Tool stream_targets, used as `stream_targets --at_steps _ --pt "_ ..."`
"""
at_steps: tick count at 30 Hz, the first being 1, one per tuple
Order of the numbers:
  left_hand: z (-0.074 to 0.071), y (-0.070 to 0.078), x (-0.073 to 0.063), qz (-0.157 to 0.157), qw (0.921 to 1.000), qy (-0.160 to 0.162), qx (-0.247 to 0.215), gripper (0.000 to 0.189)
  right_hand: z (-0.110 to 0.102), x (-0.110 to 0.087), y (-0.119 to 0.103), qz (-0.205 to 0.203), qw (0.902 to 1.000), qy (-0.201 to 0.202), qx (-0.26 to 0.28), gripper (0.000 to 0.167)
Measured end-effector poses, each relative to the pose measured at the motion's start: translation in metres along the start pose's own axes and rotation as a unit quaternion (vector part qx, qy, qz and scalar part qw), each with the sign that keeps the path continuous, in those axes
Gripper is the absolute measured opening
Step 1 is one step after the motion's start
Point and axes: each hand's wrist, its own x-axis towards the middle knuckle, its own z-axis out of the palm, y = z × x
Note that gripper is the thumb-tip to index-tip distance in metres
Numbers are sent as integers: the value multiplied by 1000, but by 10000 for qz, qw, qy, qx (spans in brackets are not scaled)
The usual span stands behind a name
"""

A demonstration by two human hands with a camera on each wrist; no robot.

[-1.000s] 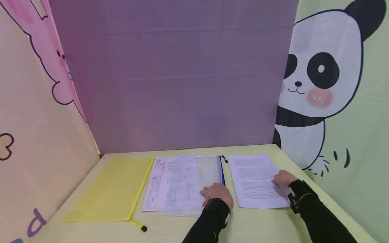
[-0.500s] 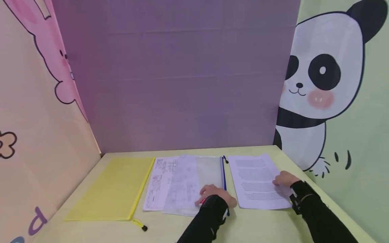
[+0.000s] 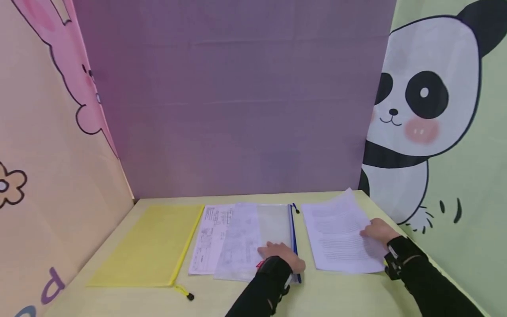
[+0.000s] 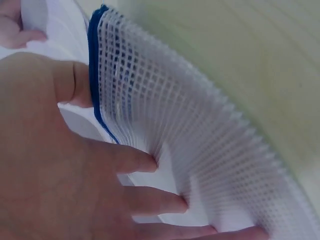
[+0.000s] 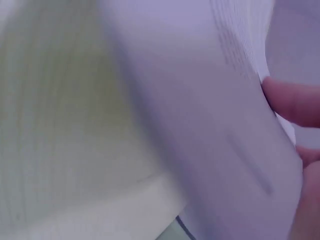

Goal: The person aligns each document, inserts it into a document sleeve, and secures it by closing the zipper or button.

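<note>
When checked from the head view, found the printed sheets on the table, between the hands, bowed, with right edge pinched by the right hand. Noted the left hand well apart from it, fingers extended, touching the clear meshed pouch, thumb at its blue zip. Logged the yellow folder farther left, away from both hands

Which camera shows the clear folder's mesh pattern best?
The left wrist: there the clear folder is close enough to show its mesh beside the blue edge. The head view shows the folder on the table, mesh indistinct; I see none in the right wrist view.
</note>
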Motion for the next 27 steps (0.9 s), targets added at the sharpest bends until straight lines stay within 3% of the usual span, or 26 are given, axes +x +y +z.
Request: stream_targets --at_steps 6,16,23,27 --pt "5 -3 4 77 9987 500 42 61 -4 -3 -13 -67 9966 326 760 59" --pt "5 -4 0 164 9983 488 266 53 2 -10 -35 197 9752 442 2162 54" --pt "8 -6 0 306 9975 619 154 49 15 -4 -39 514 9641 1029 2393 56" --pt "9 -6 2 354 9966 738 82 47 22 -5 -41 533 9618 1110 2446 57"
